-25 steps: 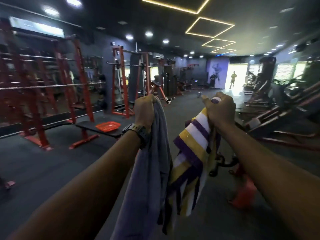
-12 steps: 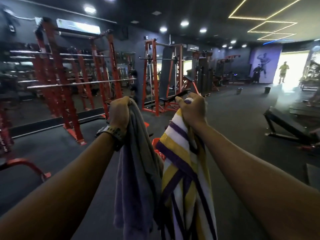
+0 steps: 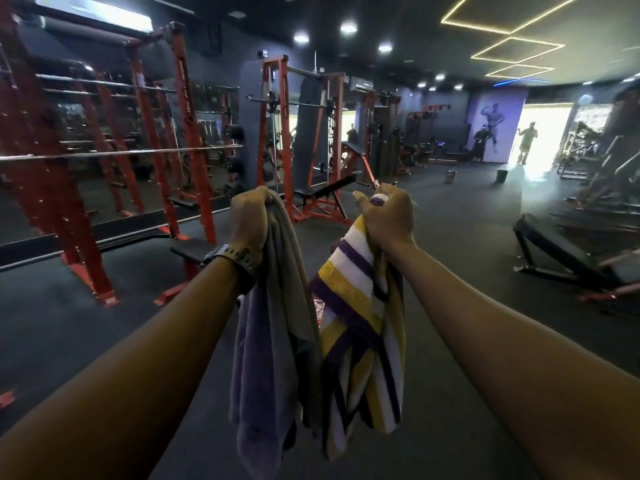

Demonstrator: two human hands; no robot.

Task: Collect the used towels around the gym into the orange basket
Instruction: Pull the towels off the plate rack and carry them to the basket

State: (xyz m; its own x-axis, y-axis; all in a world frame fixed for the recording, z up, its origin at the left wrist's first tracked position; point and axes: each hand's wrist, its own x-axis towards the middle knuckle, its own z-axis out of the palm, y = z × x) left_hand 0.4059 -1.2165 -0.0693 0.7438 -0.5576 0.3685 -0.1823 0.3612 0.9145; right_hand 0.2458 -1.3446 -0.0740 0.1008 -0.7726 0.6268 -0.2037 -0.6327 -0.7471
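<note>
Both arms are stretched out in front of me at chest height. My left hand, with a dark watch on the wrist, is closed on the top of a grey towel that hangs straight down. My right hand grips the top of a towel striped in yellow, purple and white, which also hangs down and touches the grey one. The orange basket is hidden behind the towels; only a small patch of colour shows between them.
Red squat racks with barbells line the left side, with a flat bench in front. An adjustable bench stands ahead. A black incline bench lies at the right. A person stands in the bright doorway far off. Dark rubber floor lies between.
The view has swung left and moved forward toward the racks. The orange basket on the bench, visible a second ago, is now covered by the towels. Both hands keep their grip.
</note>
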